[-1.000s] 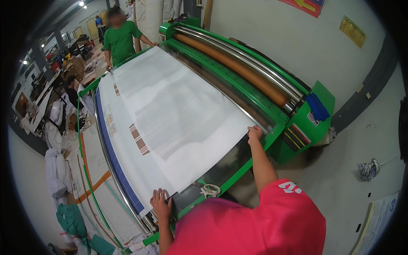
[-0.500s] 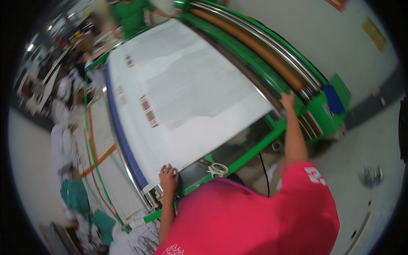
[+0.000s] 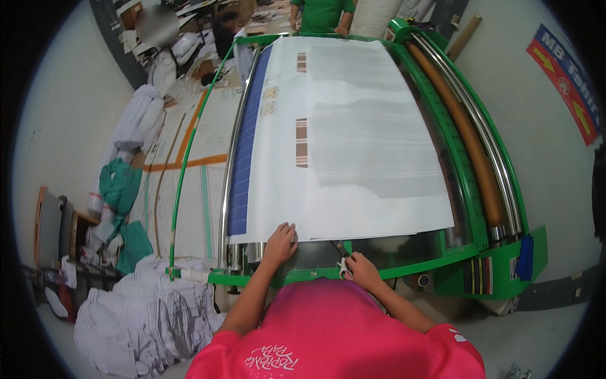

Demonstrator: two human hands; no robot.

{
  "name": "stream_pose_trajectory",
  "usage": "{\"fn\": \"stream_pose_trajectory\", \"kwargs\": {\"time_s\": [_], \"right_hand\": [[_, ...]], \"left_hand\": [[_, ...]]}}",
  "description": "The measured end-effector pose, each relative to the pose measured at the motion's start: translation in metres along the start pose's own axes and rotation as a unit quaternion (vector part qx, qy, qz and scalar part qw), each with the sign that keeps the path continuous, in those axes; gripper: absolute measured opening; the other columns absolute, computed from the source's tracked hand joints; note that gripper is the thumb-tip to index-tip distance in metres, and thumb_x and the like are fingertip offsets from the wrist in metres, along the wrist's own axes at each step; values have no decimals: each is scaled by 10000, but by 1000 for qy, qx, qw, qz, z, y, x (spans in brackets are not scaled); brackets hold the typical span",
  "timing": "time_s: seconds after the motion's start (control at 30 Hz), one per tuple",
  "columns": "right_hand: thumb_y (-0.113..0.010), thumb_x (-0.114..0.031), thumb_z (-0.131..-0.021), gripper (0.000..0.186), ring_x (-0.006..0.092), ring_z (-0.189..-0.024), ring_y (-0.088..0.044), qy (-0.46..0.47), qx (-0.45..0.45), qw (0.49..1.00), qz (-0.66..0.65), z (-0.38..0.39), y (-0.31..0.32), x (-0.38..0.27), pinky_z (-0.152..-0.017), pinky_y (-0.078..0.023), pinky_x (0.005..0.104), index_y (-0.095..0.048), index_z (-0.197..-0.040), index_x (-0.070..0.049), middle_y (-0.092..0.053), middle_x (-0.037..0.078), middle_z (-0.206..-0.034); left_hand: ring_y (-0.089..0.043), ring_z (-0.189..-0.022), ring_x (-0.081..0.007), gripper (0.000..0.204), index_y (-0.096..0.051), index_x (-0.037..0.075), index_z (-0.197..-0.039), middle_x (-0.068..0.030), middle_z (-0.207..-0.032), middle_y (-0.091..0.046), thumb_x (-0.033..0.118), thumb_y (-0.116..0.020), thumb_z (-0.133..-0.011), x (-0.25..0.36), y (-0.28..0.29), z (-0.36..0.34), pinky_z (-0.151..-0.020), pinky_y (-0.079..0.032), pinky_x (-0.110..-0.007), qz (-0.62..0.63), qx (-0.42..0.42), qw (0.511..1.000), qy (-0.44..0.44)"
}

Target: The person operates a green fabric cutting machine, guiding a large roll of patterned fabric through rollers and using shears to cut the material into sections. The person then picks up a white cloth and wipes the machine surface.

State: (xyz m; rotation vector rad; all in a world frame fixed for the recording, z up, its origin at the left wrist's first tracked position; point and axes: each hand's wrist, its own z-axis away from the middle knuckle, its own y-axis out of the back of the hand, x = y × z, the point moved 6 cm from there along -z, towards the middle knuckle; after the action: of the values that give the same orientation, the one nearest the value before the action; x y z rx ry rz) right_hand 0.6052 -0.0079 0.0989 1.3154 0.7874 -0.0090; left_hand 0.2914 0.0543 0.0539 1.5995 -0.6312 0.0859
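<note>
A large white sheet (image 3: 391,215) with grey and brown printed patches covers the machine's bed. At its near edge, towards the left corner, rests my left hand (image 3: 281,245), fingers laid out on the paper. My right hand (image 3: 364,271) closes around the white handles of a pair of scissors (image 3: 343,268) at the front of the bed. The dark blades point away from me, close to the sheet's near edge. Blue fabric or sheeting (image 3: 241,183) shows along the white sheet's left side.
A green machine frame (image 3: 404,259) surrounds the bed. Along the right run a brown roller (image 3: 464,126) and metal rollers (image 3: 499,132). Piled white cloth (image 3: 148,316) lies at the left. A person in a green shirt (image 3: 320,16) stands at the far end.
My right hand has left the right-hand roller side and taken hold of the scissors, which lay on the bed. My left hand stays at the sheet's near edge. The view has turned.
</note>
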Motion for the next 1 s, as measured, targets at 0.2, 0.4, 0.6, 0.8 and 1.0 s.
{"fn": "stream_pose_trajectory", "kwargs": {"time_s": [0.2,0.4,0.6,0.8,1.0], "right_hand": [[-796,-158,-885,298,418,-1043,-676,-95,-15,995,3,7,-25,6,-890,-597,540,-677,-1121,-22,-610,198,-1206],[-830,-115,-854,240,363,-885,-691,-97,-8,992,-77,26,-12,19,-815,-567,465,-690,-1004,12,-628,160,-979],[-888,-172,-911,337,131,-807,-628,-229,-226,899,-297,68,-22,53,-768,-536,354,-689,-1138,-20,-718,21,-960],[-920,-379,-896,765,163,-974,-714,-181,-270,884,-335,60,-75,53,-898,-581,348,-631,-1489,8,-767,61,-1108],[-920,-301,-957,708,136,-956,-711,-246,-260,818,-451,22,-102,-23,-822,-565,322,-611,-1506,24,-775,63,-1132]], "left_hand": [[-395,-1617,-409,395,-704,130,-1284,-190,-1673,-504,216,-822,-916,-1,2,8,-1285,-364,-628,-19,-33,998,49],[-260,-1675,-507,521,-662,191,-1402,-279,-1766,-355,298,-853,-930,-3,5,17,-1290,-323,-689,-52,-39,991,119],[-396,-1609,-501,714,-574,114,-1511,-261,-1733,-426,259,-873,-878,-21,13,16,-1283,-422,-545,44,-26,992,113],[-377,-1628,-464,727,-608,136,-1491,-131,-1723,-504,109,-783,-786,-43,18,17,-1317,-363,-561,99,-38,988,116],[-165,-1722,-391,717,-660,201,-1442,25,-1778,-462,67,-756,-744,-48,26,33,-1341,-168,-645,84,-27,983,158]]}}
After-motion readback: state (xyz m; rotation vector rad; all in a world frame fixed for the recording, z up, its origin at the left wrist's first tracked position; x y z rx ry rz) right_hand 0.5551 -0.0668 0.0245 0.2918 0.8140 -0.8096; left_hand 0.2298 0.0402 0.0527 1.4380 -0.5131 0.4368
